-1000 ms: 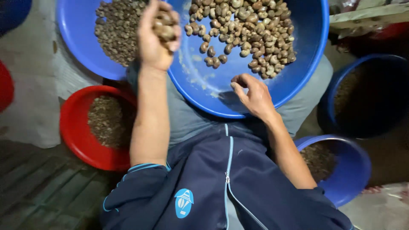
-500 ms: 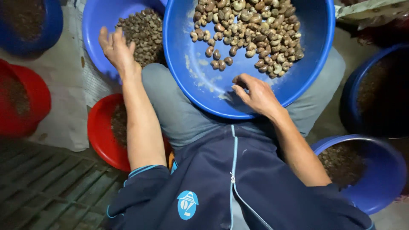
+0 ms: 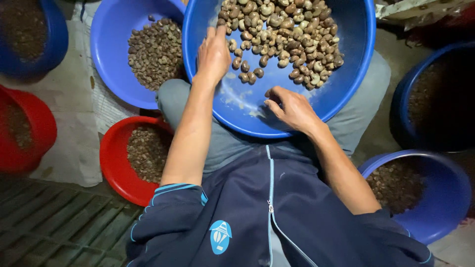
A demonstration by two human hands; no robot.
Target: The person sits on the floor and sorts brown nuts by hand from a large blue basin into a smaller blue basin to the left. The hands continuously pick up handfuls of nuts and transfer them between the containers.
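A big blue basin [image 3: 346, 94] rests on my lap, holding a heap of brown and pale nuts [image 3: 287, 34] in its far half. My left hand [image 3: 213, 52] lies inside the basin at the near left edge of the heap, palm down with fingers together on the nuts; whether it holds any is hidden. My right hand [image 3: 289, 106] rests on the basin's bare blue bottom near the front rim, fingers curled, pinching at something small that I cannot make out.
A second blue basin [image 3: 116, 74] of smaller nuts sits at my left. A red bowl [image 3: 111, 163] of nuts lies by my left knee, another red bowl [image 3: 37, 128] farther left. Blue tubs [image 3: 445, 198] stand at my right. A slatted floor [image 3: 54, 222] lies bottom left.
My left hand went from above the basin out over the left blue basin, then came back into the lap basin empty-looking. My right hand stayed at the basin's front.
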